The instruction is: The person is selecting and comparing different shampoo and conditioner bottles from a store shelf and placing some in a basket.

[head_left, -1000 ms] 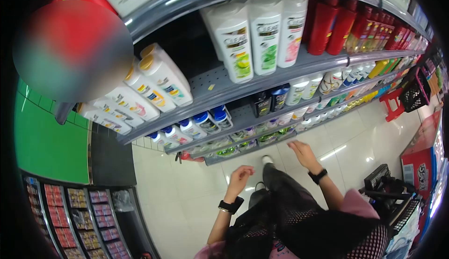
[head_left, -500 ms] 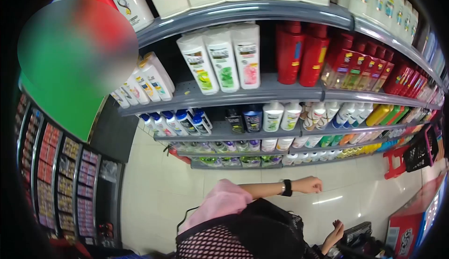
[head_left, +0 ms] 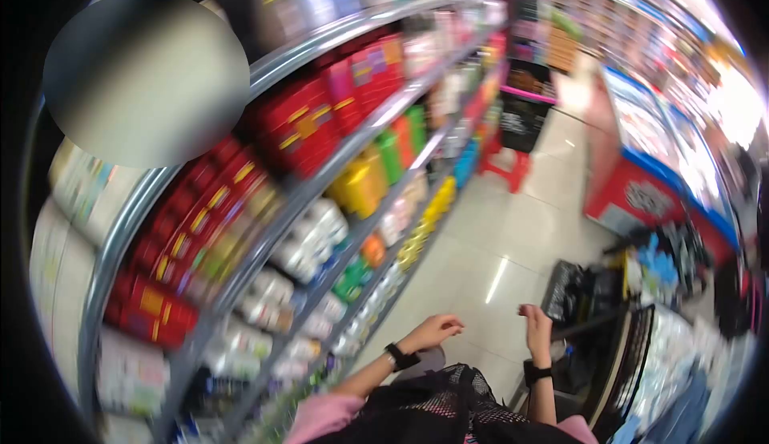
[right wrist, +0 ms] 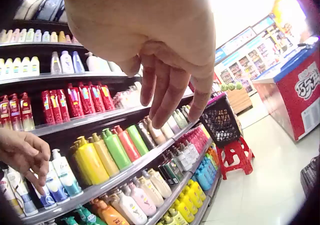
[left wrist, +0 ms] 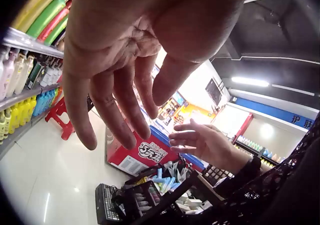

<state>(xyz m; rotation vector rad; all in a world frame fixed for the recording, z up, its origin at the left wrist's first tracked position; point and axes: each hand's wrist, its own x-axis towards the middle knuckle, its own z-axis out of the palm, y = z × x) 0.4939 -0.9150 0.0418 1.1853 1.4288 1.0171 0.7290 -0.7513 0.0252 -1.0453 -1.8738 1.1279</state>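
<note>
In the head view my left hand (head_left: 433,331) hangs in the air over the aisle floor, fingers loosely bent around nothing. My right hand (head_left: 538,335) is held up a short way to its right, its fingers fairly straight and also without any object. The left wrist view shows the left fingers (left wrist: 122,110) spread and relaxed, with the right hand beyond them. From the right wrist, the right fingers (right wrist: 170,87) droop loosely in front of shelved bottles, apart from them in the head view. Closest to the left hand is the shelf (head_left: 352,151) of bottles.
Red bottles (head_left: 300,127) and yellow bottles (head_left: 357,186) line the shelves on the left. A black basket (head_left: 525,115) stands on a red stool (head_left: 509,170) along the aisle. A red and blue freezer (head_left: 641,191) and a cluttered counter (head_left: 593,340) are at right.
The head view has swung right, from the white shampoo bottles to the aisle with the freezer. Both hands now hang in front of the body; half a second ago the left arm reached across it.
</note>
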